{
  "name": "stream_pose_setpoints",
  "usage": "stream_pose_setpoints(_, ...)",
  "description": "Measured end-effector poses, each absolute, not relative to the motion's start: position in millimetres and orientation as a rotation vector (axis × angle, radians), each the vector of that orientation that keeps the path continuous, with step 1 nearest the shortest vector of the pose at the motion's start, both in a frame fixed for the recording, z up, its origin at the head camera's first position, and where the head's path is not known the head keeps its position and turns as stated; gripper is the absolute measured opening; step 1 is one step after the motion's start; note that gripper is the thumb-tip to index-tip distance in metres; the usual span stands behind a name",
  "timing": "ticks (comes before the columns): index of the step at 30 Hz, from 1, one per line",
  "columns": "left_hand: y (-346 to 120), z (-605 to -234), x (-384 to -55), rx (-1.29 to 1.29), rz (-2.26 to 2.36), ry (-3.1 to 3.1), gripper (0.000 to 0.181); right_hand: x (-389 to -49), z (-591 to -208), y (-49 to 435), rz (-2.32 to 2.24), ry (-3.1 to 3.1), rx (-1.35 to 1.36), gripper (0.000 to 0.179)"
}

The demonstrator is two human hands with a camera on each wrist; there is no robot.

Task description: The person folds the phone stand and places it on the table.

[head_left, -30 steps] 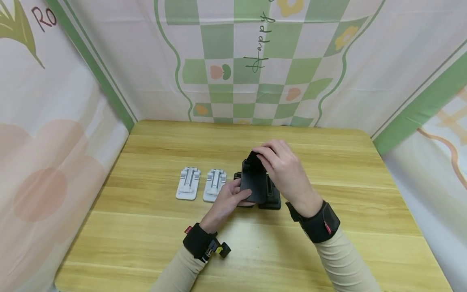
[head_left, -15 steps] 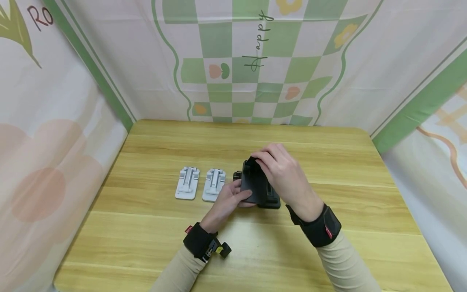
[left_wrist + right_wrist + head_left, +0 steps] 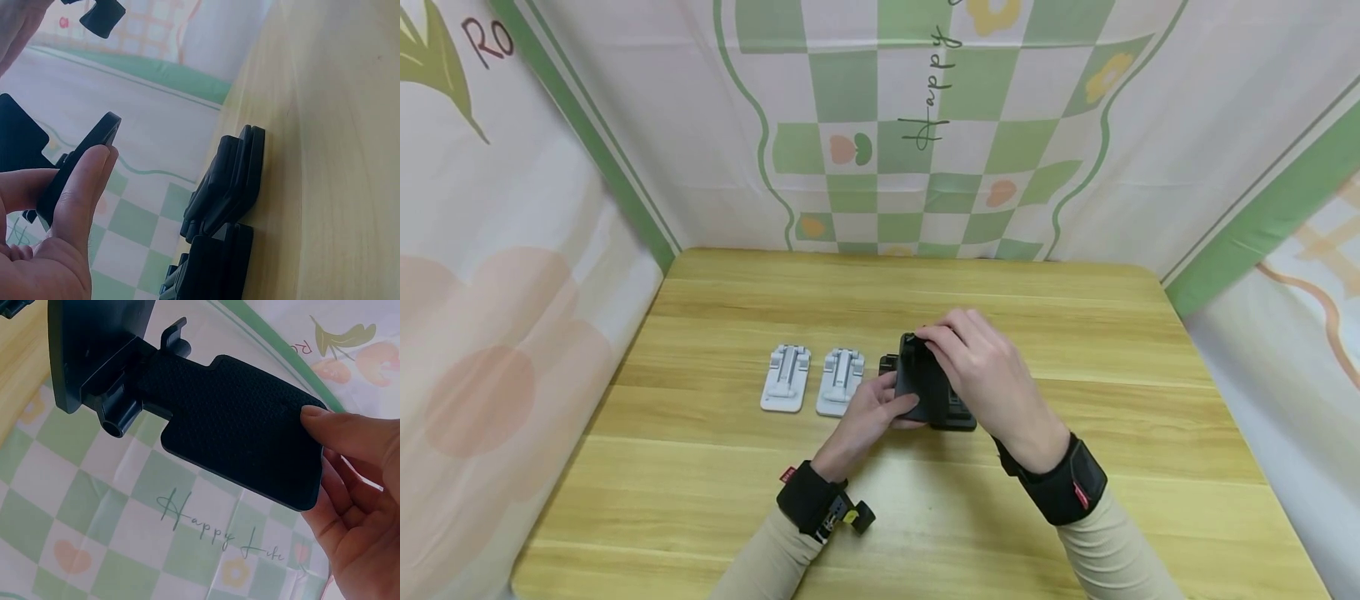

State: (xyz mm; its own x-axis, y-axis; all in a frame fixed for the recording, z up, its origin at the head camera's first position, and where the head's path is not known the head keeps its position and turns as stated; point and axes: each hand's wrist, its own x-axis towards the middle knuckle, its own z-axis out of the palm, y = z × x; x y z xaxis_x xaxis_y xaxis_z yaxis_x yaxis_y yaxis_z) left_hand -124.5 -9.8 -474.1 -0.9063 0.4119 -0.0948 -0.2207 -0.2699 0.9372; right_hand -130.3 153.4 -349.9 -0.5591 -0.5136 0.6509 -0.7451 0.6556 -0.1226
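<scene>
A black folding phone stand (image 3: 916,385) is held partly unfolded above the table. My left hand (image 3: 867,414) grips its base (image 3: 78,165) between thumb and fingers. My right hand (image 3: 992,375) pinches the far edge of the textured support plate (image 3: 244,428), thumb on one face and fingers behind. The right wrist view shows the plate angled out from the base, with two small hooked lips (image 3: 117,411) by the hinge. Below lie two folded black phone stands (image 3: 228,181) (image 3: 958,414), partly hidden in the head view by the hands and the held stand.
Left of the hands, two white folded phone stands (image 3: 786,379) (image 3: 841,382) lie side by side on the wooden table (image 3: 700,483). A patterned cloth (image 3: 902,108) hangs behind the table's far edge, and more cloth stands at both sides.
My right hand has come down and slightly toward me, swinging the support plate closer to the base. The left hand stays nearly in place, with the held base tilting a little more upright.
</scene>
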Motion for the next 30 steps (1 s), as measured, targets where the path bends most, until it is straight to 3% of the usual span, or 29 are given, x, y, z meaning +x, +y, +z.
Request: stream_pose_setpoints(30, -15, -468, -128, 0.23, 2.271, 1.613, 0.045, -118, -369, 141, 0.301, -2.34, 1.14, 0.016)
